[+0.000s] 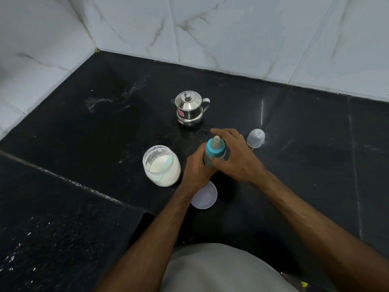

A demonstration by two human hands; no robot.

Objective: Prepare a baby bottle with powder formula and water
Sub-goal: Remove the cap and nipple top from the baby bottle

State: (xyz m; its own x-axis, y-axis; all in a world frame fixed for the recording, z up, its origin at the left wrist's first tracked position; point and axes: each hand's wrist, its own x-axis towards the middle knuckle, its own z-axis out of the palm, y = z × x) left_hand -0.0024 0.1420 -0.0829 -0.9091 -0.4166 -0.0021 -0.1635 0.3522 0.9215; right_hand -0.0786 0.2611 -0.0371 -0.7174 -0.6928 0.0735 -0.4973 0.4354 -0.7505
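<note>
Person's torso (221, 270): a pale grey garment at the bottom edge, nearest the camera, with both bare forearms reaching forward from it.
Jar lid (205, 197): a pale round lid lying flat on the black stone counter (84, 144), partly covered by the left wrist.
Left hand (196, 169): curled round the lower body of the baby bottle, holding it upright from the left side.
Baby bottle (214, 151): standing upright near the middle of the counter, between the two hands; its teal collar and pale teat are on top, and the contents cannot be made out.
Right hand (235, 155): wrapped round the teal collar from the right, fingers curving over the far side of it and thumb on the near side.
Powder jar (162, 165): clear, open, just left of the left hand, with white powder and a pale scoop inside; it stands apart from the bottle.
Bottle cap (255, 138): a clear dome standing on the counter, just right of the right hand.
Steel kettle (190, 108): small, lidded, with a knob on top and its handle to the right, standing beyond the bottle.
Wall (231, 28): white marbled tiles meeting the counter in a corner at the far left.
</note>
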